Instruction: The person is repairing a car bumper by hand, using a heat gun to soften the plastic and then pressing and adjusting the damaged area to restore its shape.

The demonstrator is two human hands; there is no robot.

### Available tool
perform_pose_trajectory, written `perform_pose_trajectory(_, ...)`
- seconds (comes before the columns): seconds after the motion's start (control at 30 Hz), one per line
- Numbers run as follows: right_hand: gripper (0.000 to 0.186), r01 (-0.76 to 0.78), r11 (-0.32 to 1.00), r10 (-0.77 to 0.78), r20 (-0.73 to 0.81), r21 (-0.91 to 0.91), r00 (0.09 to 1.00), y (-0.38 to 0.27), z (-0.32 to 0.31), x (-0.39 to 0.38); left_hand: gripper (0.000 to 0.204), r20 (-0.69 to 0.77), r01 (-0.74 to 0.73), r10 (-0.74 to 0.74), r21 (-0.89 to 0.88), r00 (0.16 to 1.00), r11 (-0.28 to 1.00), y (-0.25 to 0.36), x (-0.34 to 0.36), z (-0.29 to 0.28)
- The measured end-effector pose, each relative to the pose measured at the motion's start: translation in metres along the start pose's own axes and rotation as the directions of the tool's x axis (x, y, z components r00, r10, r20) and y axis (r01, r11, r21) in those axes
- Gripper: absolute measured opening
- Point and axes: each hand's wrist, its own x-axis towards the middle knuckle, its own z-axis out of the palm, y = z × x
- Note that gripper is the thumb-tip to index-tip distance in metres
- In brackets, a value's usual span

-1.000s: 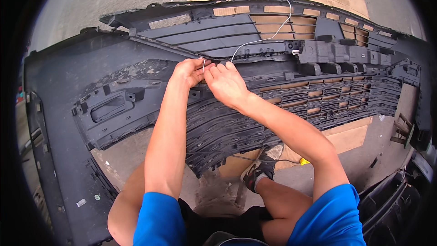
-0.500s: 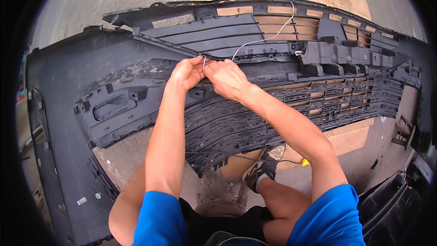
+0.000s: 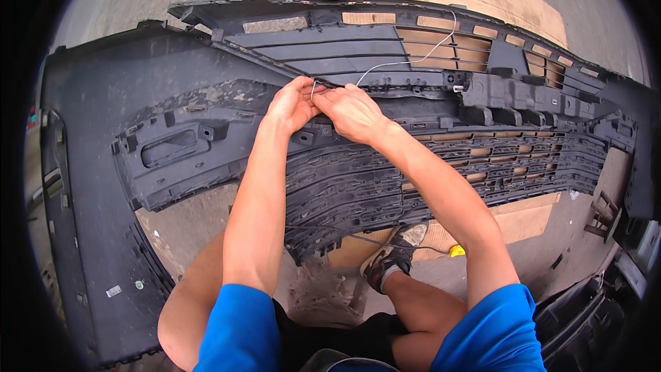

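Curl in L hand, can't tell if gripping; thin silver-grey metal wire nr lower edge of slatted black plastic grille panel; pinch apparently in R hand. Prob. midway: short end in hand, long run over slats apparently unsecured.

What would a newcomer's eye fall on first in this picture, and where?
The large dark plastic panel dominates, spread across most of the view. At its upper middle, the person's left grip and right grip meet, with a thin pale wire curving up and rightward from beside the right one. Bright blue sleeves stand out along the bottom edge.
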Motion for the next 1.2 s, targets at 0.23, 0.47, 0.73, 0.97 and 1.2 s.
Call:
perform_pose_trajectory(0.23, 0.015, -0.028, 0.999, 0.03, 0.063, -0.034, 0.998, -0.005, 0.004, 0.009, 0.028, 0.046, 0.012, -0.012, 0.01, 0.999, 1.0, -0.001, 0.003, -0.005)
perform_pose_trajectory(0.47, 0.009, -0.058, 0.989, 0.06, 0.016, -0.137, 0.998, -0.005, 0.017, 0.01, 0.028, 0.064, 0.029, -0.03, 0.027, 0.997, 0.999, -0.002, 0.004, -0.004)
perform_pose_trajectory(0.73, 0.008, -0.092, 0.992, 0.093, 0.012, -0.083, 0.996, -0.005, 0.014, 0.01, 0.023, 0.021, -0.004, 0.002, 0.091, 1.0, 0.996, -0.001, -0.002, 0.004)
perform_pose_trajectory(0.97, 0.013, -0.186, 0.981, 0.185, 0.017, 0.047, 0.983, -0.006, 0.01, 0.009, 0.022, -0.055, 0.04, -0.039, 0.027, 0.998, 0.999, -0.003, 0.004, 0.006)
perform_pose_trajectory(1.2, 0.011, -0.26, 0.94, 0.286, -0.095, 0.219, 0.954, -0.005, 0.013, 0.006, 0.016, -0.071, -0.005, 0.0, -0.061, 0.997, 0.998, -0.009, 0.007, 0.005)
